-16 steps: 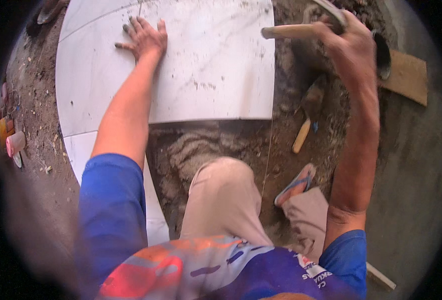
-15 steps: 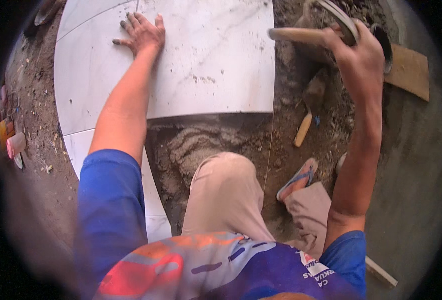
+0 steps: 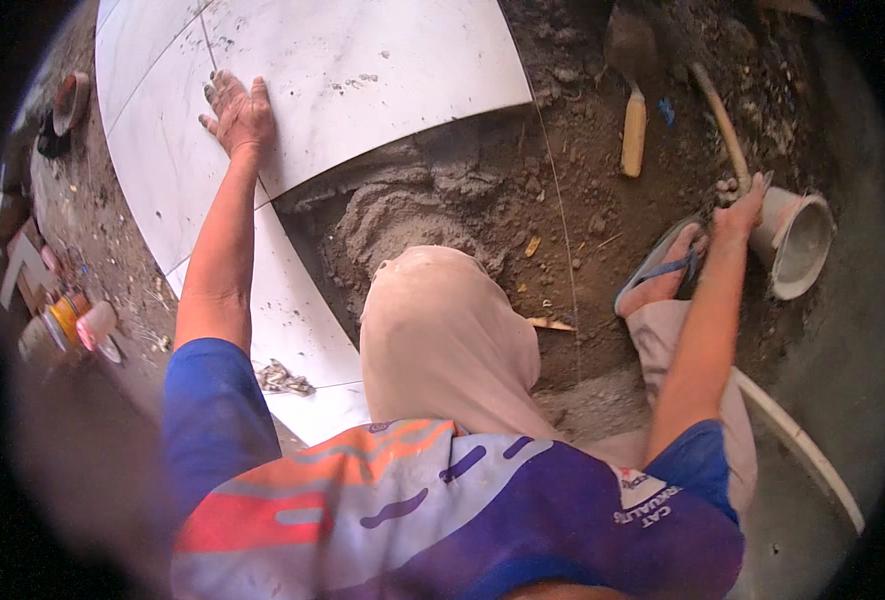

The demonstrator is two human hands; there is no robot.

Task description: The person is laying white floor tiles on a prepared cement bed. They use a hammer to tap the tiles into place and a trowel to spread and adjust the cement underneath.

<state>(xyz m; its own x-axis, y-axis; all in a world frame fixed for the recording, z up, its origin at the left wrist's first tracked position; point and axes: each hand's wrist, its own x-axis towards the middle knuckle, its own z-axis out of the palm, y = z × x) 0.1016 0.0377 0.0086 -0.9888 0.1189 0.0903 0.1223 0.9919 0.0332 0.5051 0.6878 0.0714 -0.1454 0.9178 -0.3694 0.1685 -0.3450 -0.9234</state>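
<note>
My left hand [image 3: 234,118] rests palm-down, fingers spread, on a white marble-patterned tile [image 3: 382,60]. Below that tile's curved-looking edge lies rough grey mortar [image 3: 402,205] on soil, beside my bent knee. At the right, my right hand [image 3: 742,208] is closed on the lower end of a long wooden handle [image 3: 712,105], just beside a pale, mortar-stained bucket [image 3: 800,245]; whatever is at the hand's end of the handle is hard to make out. A trowel [image 3: 632,135] with a wooden grip lies on the soil above my sandalled foot [image 3: 660,270].
At far left are a red-rimmed bowl [image 3: 72,100], a yellow container [image 3: 62,320], a pink container [image 3: 97,325] and assorted debris. A thin string [image 3: 565,230] crosses the soil. A pale strip [image 3: 802,435] lies at lower right on grey concrete [image 3: 832,380].
My right hand has come down from high at the upper right to beside the bucket. My left hand stays spread on the tiles. The view has shifted, bringing more soil into the middle.
</note>
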